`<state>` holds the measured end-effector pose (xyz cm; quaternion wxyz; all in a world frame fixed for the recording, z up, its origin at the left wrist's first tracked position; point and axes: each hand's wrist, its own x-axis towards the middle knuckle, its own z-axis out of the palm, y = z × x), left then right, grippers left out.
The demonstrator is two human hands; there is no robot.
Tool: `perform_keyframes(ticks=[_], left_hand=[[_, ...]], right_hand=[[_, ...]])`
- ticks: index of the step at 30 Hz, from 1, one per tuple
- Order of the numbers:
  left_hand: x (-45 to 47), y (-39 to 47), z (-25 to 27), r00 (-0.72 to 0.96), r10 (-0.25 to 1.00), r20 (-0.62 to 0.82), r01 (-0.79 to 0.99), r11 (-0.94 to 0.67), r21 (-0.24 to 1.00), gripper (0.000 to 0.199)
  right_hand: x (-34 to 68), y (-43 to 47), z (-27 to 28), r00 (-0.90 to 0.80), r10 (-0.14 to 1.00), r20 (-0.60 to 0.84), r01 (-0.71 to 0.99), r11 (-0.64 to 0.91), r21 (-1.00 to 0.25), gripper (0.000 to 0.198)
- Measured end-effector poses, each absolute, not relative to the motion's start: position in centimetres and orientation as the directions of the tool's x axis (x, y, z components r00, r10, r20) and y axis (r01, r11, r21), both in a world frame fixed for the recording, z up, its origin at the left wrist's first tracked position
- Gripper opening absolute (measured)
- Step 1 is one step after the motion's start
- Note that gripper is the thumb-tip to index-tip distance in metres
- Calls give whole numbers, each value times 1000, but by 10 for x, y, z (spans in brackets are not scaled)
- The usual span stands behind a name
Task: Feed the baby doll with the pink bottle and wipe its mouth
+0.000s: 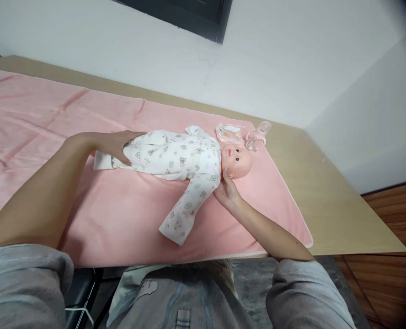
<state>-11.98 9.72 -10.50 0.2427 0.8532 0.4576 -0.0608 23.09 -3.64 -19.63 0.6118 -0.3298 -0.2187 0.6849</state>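
Doll (189, 157), bald, in white animal-print clothing (168, 157), lies with left hand (115, 142) gripping its legs, right hand (229, 193) cupping its neck.

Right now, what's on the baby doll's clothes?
The doll's outfit is white with small animal pictures and greenish and pinkish spots; the head view shows it.

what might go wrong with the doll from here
The head of the baby doll might loll if the right hand slips from its neck. Shifting the doll headward might also bump the baby bottle close beside its head.
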Motion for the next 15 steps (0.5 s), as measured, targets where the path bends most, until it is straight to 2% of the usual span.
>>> perform_keyframes(ticks=[2, 6, 15], left_hand=[[-120, 97, -106, 613, 733, -295, 779, -497, 382, 105], [-122, 99, -108, 584, 764, -276, 800, -482, 358, 102], [-126, 100, -102, 578, 787, -214, 806, -511, 299, 98]], right_hand=[[234, -36, -197, -63, 984, -169, -693, -165, -702, 34], [237, -36, -197, -109, 980, -164, -695, -193, -693, 42], [241, -40, -192, -108, 981, -161, -695, -191, -694, 43]])
